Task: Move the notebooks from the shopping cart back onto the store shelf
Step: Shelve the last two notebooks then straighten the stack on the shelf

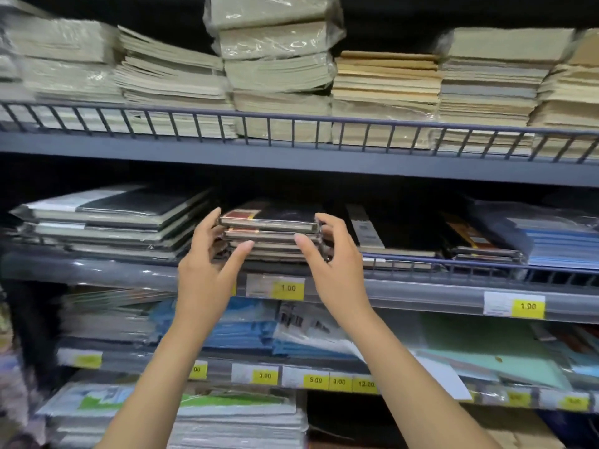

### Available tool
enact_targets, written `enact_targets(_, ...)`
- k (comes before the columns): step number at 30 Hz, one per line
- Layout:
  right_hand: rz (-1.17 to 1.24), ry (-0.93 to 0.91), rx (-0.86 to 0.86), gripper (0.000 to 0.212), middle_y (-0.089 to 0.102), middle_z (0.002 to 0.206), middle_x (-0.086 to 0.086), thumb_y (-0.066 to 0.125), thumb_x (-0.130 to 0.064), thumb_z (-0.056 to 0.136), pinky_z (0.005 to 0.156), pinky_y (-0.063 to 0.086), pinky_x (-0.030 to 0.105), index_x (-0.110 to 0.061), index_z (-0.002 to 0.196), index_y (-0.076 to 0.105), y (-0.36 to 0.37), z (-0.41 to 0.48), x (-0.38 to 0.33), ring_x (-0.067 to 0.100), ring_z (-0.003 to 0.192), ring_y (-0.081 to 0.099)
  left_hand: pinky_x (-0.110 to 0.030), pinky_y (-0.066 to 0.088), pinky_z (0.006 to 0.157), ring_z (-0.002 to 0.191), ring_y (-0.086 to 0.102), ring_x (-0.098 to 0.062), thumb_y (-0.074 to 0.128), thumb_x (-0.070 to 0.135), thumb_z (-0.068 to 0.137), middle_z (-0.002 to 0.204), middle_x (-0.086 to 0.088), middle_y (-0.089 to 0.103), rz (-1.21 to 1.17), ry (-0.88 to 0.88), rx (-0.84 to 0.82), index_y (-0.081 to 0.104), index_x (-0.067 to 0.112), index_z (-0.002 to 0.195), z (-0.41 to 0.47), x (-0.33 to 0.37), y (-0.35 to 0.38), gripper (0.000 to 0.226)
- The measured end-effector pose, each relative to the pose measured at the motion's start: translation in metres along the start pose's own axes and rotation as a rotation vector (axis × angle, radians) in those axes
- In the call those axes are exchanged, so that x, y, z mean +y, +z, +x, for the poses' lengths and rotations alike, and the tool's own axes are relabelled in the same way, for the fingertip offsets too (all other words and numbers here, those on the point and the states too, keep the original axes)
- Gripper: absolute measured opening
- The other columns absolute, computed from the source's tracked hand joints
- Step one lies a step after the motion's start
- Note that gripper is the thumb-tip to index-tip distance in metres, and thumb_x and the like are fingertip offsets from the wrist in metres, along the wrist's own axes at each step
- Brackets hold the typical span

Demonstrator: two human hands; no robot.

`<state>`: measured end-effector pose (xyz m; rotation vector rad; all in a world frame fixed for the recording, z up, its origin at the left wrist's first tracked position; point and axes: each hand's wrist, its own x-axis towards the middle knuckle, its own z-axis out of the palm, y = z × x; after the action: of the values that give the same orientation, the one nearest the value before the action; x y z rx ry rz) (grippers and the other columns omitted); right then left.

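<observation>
A small stack of dark, plastic-wrapped notebooks point(270, 233) lies on the middle shelf point(421, 291), behind its low wire rail. My left hand point(207, 264) is at the stack's left end, its straight fingers touching the side and the thumb spread out in front. At the right end is my right hand point(327, 257); its fingers lie against that side of the stack and the thumb reaches across the front edge. Neither hand lifts a notebook. The shopping cart is out of view.
Larger dark notebooks point(110, 222) are stacked to the left, black and blue ones point(486, 241) to the right. The top shelf point(291, 153) holds tall piles of pale wrapped paper pads. Lower shelves carry blue and green packs behind yellow price tags point(288, 288).
</observation>
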<state>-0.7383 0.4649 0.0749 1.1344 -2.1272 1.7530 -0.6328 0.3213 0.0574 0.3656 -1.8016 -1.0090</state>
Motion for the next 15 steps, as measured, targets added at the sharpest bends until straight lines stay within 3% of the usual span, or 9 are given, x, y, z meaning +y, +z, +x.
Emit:
enact_targets(3, 0.015, -0.009, 0.001, 0.039, 0.054, 0.119, -0.012, 0.064, -0.045, 0.086, 0.099, 0.044, 0.028, -0.042, 0.121, 0.047, -0.003, 0.004, 0.002, 0.007, 0.117, 0.050, -0.013, 0.048, 0.090, 0.112, 0.061, -0.005, 0.074, 0.032, 0.076, 0.122, 0.004, 0.062, -0.110, -0.029, -0.053, 0.047, 0.033, 0.133, 0.008, -0.002, -0.008, 0.063)
enact_targets(6, 0.003, -0.010, -0.081, 0.051, 0.057, 0.124, -0.011, 0.075, -0.040, 0.078, 0.098, 0.046, 0.023, -0.049, 0.119, 0.047, -0.012, 0.007, 0.006, 0.002, 0.119, 0.051, -0.004, 0.047, 0.078, 0.101, 0.061, 0.012, 0.080, 0.011, 0.074, 0.115, 0.017, 0.057, -0.135, -0.044, -0.136, 0.045, 0.032, 0.132, 0.012, -0.001, -0.015, 0.071)
enact_targets(10, -0.003, -0.013, -0.144, 0.059, 0.059, 0.118, -0.008, 0.081, -0.022, 0.075, 0.099, 0.049, 0.023, -0.054, 0.112, 0.050, -0.025, 0.014, 0.011, 0.000, 0.114, 0.055, -0.004, 0.047, 0.076, 0.097, 0.059, 0.018, 0.078, 0.000, 0.074, 0.115, 0.019, 0.056, -0.102, -0.036, -0.182, 0.042, 0.034, 0.131, 0.015, -0.004, -0.019, 0.076)
enact_targets(15, -0.053, -0.024, -0.138, 0.055, 0.058, 0.111, -0.014, 0.082, -0.019, 0.075, 0.096, 0.049, 0.022, -0.048, 0.109, 0.051, -0.019, 0.026, 0.010, 0.002, 0.111, 0.056, -0.003, 0.046, 0.078, 0.091, 0.057, 0.023, 0.076, 0.001, 0.079, 0.107, 0.027, 0.054, -0.019, -0.045, -0.198, 0.044, 0.030, 0.136, 0.027, -0.005, -0.016, 0.072)
